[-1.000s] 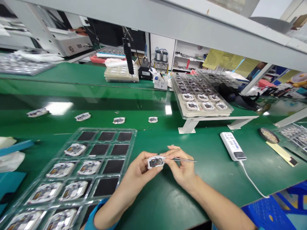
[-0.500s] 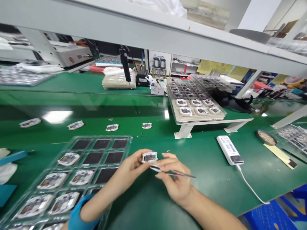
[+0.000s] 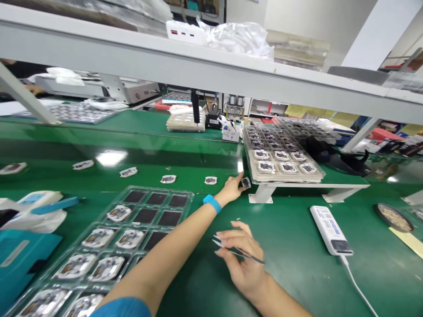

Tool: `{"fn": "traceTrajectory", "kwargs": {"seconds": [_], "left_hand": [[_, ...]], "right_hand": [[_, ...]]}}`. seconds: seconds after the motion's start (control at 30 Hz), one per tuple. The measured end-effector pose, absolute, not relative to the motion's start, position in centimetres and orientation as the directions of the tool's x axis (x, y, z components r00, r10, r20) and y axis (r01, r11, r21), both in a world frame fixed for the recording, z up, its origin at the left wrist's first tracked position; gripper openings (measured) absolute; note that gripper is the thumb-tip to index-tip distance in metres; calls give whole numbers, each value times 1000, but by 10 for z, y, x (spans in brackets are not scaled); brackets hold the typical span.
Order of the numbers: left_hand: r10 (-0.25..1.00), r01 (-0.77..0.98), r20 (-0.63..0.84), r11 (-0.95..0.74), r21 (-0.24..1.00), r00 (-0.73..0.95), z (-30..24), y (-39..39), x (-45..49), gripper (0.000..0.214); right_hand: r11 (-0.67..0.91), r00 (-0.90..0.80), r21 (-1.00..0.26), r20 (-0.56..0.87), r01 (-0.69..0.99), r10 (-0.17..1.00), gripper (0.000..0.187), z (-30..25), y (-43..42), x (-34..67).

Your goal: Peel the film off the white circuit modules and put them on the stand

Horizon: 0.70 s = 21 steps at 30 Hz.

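My left hand (image 3: 230,189), wearing a blue wristband (image 3: 212,204), is stretched forward over the green bench. At its fingertips, tilted beside the leg of a low stand, is a small white-framed electronic module (image 3: 246,182). My right hand (image 3: 243,255) is nearer to me, its thumb and fingers closed on metal tweezers (image 3: 239,252). The tweezer tips point left and are slightly apart, with nothing between them. To the left of the held module, similar modules lie in a row, the nearest module (image 3: 210,180) just left of my left hand.
A clear compartment tray (image 3: 132,246) at left holds several modules and dark pads. Stacked trays of modules (image 3: 284,176) rest on the white-legged stand (image 3: 262,193). At right are a white corded device (image 3: 331,231) and a round dish (image 3: 393,217). A shelf beam (image 3: 211,61) crosses above.
My left hand has moved forward and right with the module, away from the tweezers. The right hand keeps the tweezers in about the same place. The view has shifted left.
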<state>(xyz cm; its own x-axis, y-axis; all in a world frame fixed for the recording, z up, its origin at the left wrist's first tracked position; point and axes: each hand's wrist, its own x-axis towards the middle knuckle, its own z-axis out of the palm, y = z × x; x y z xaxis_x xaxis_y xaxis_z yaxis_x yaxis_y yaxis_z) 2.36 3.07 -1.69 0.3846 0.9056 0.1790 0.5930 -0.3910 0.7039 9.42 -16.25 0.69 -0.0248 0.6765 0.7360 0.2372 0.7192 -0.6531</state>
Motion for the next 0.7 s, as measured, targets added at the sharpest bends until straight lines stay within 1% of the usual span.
{"fn": "traceTrajectory", "kwargs": {"seconds": [0.17,0.23,0.3,0.37,0.47,0.53,0.6,0.7], "left_hand": [[897,679,209,-433,592,390,-13,2,9,42],[901,715,208,-429,552,381,-6,-11,-15,43],[921,768,209,-389,508,328,4,-23,-51,41],[954,843,215,-287,454,208,16,-34,-96,34],[975,936,214,-22,351,-58,32,-52,-170,27],[961,949,194,135,285,-195,38,-65,-211,23],[951,945,159,223,238,-264,39,-76,-239,25],[948,935,92,279,217,-304,35,-82,-257,31]], "right_hand": [[724,-59,-645,735,245,675,16,5,-165,94],[725,-71,-641,735,251,675,20,5,-165,94],[729,-72,-636,739,251,670,22,5,-165,94],[736,-71,-631,745,245,663,23,5,-165,94],[742,-77,-626,750,238,657,22,6,-166,93],[744,-85,-625,749,237,657,21,6,-168,92],[749,-95,-620,752,235,652,21,5,-169,91],[752,-106,-614,754,239,649,20,2,-169,90]]}}
